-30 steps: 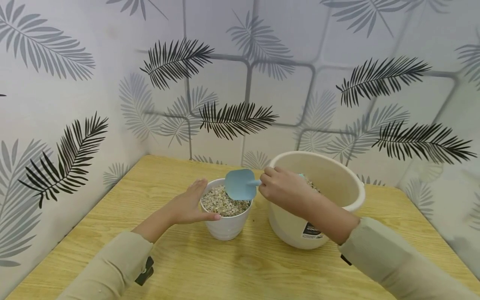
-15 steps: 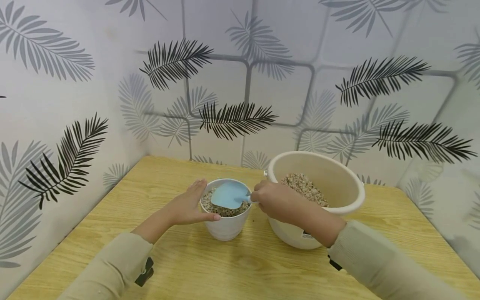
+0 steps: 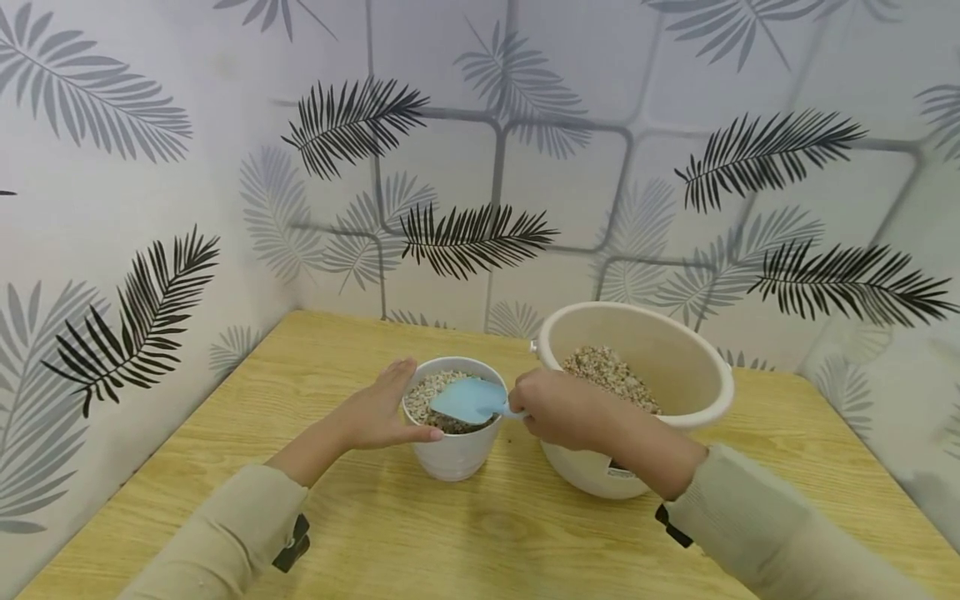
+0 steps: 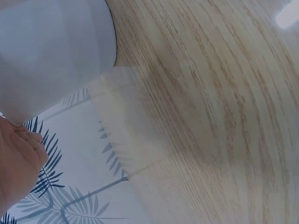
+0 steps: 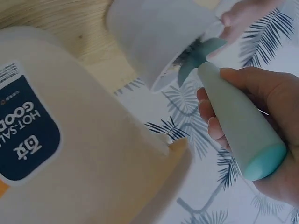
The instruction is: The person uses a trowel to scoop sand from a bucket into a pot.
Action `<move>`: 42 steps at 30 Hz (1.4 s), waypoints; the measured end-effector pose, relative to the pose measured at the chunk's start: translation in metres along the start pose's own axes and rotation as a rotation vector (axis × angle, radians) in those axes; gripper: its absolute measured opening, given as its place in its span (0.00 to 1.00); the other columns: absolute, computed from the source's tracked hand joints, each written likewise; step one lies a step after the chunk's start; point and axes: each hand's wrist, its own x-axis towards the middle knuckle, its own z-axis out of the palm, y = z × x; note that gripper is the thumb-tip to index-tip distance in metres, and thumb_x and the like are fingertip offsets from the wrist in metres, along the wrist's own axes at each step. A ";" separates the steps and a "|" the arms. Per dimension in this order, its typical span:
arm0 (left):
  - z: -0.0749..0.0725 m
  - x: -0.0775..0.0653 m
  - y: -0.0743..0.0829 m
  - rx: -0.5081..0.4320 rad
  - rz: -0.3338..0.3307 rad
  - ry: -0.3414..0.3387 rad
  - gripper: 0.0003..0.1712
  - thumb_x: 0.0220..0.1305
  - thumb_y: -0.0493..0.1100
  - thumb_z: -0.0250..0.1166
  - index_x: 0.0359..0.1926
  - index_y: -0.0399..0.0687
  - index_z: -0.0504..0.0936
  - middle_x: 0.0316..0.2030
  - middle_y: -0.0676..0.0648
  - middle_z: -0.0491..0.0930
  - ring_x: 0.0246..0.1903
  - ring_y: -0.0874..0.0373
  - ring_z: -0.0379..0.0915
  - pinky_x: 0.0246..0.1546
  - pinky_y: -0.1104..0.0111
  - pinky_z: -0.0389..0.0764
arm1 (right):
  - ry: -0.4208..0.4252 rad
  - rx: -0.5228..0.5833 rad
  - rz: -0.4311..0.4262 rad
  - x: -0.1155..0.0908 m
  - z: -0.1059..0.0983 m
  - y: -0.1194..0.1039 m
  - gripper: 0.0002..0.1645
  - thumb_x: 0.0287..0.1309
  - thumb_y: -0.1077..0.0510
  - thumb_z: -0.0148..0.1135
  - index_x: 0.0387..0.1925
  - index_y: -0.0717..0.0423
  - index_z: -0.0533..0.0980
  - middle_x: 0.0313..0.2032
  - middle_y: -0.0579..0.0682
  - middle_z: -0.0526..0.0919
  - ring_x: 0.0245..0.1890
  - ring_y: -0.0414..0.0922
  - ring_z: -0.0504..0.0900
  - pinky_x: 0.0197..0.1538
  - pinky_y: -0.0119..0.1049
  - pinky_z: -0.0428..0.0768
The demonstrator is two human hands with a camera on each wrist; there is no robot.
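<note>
A light blue hand shovel (image 3: 468, 400) is held by its handle in my right hand (image 3: 558, 406). Its blade lies low over the gravel (image 3: 422, 395) that fills a white flower pot (image 3: 450, 458) to near the rim. In the right wrist view, fingers and thumb wrap the pale, teal-ended shovel handle (image 5: 238, 119). My left hand (image 3: 378, 412) holds the pot from its left side, thumb along the near rim and fingers toward the far side. The left wrist view catches part of that hand (image 4: 18, 161) against the white pot (image 4: 56, 56).
A large cream bucket (image 3: 573, 467) with a dark label (image 5: 28, 130) stands just right of the pot, partly behind my right forearm. Gravel (image 3: 611, 375) lies inside it. Both containers stand on a wood-grain table (image 3: 360, 517) before a leaf-patterned wall (image 3: 570, 167).
My right hand has brought the shovel down and a little toward me, its blade tilting flatter over the pot. More gravel shows in the bucket. My left hand stays in place.
</note>
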 end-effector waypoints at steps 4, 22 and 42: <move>0.000 -0.001 0.001 -0.010 -0.002 -0.004 0.66 0.49 0.70 0.63 0.70 0.30 0.41 0.71 0.32 0.42 0.71 0.38 0.37 0.68 0.45 0.51 | -0.005 0.011 0.007 -0.004 -0.001 -0.001 0.17 0.47 0.75 0.55 0.14 0.55 0.65 0.18 0.43 0.60 0.20 0.35 0.56 0.23 0.23 0.55; -0.002 -0.001 0.001 0.000 0.002 -0.022 0.68 0.49 0.74 0.59 0.70 0.30 0.39 0.71 0.32 0.39 0.71 0.37 0.34 0.69 0.45 0.48 | 0.199 0.003 0.012 -0.034 -0.014 0.017 0.05 0.51 0.68 0.62 0.30 0.57 0.81 0.27 0.47 0.80 0.27 0.38 0.72 0.32 0.31 0.72; -0.017 0.015 0.024 0.040 0.043 -0.005 0.66 0.49 0.70 0.62 0.70 0.30 0.41 0.72 0.34 0.40 0.72 0.40 0.35 0.70 0.48 0.48 | 0.394 -0.060 0.073 -0.077 -0.023 0.048 0.10 0.46 0.68 0.67 0.35 0.61 0.83 0.32 0.51 0.85 0.34 0.48 0.83 0.37 0.40 0.82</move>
